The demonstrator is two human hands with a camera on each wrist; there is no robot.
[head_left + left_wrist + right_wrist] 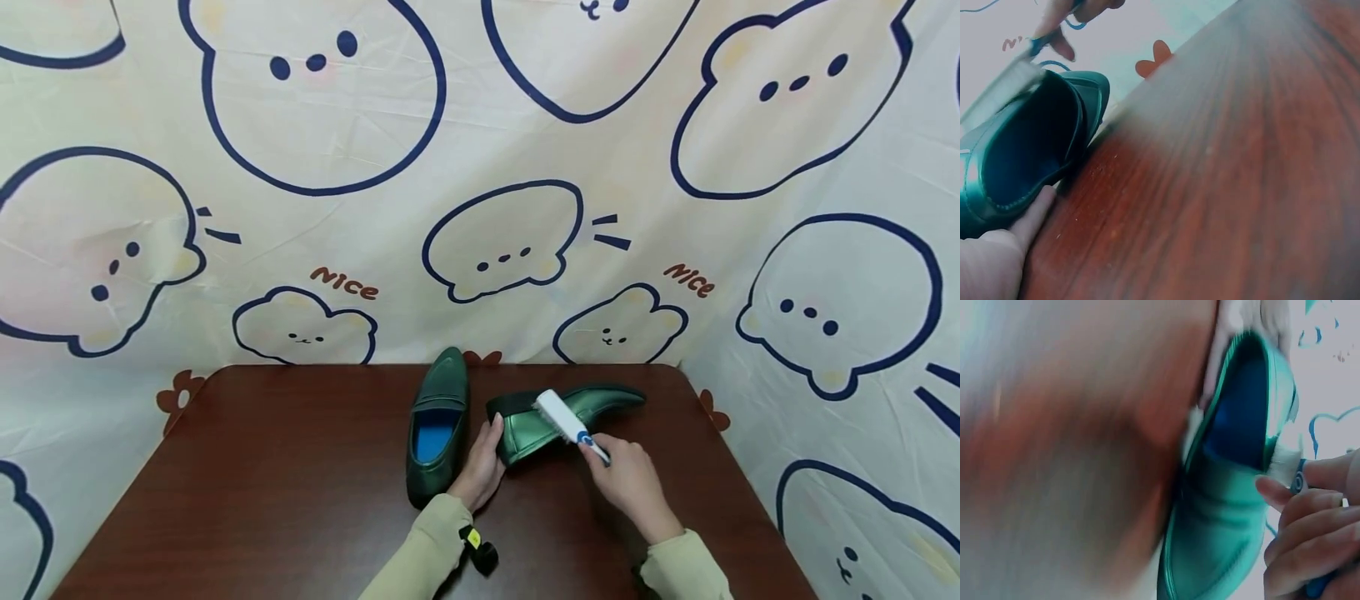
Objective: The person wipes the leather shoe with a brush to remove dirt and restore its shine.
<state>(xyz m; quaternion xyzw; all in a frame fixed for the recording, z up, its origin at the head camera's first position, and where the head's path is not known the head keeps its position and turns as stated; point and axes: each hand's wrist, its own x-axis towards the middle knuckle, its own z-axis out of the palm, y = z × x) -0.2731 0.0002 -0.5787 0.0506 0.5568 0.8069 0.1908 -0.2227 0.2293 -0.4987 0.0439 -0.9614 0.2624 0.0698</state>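
Our right hand (628, 485) gripping white-and-blue bristled brush (564, 418), left hand (482, 467) holding glossy green loafer (527, 433), blue interior (1238, 422) in wrist views only

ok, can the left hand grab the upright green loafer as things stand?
Probably not as is: the left hand holds the other loafer by its heel end. Otherwise the way looks free; the upright green loafer stands right beside that hand, with nothing visible between.
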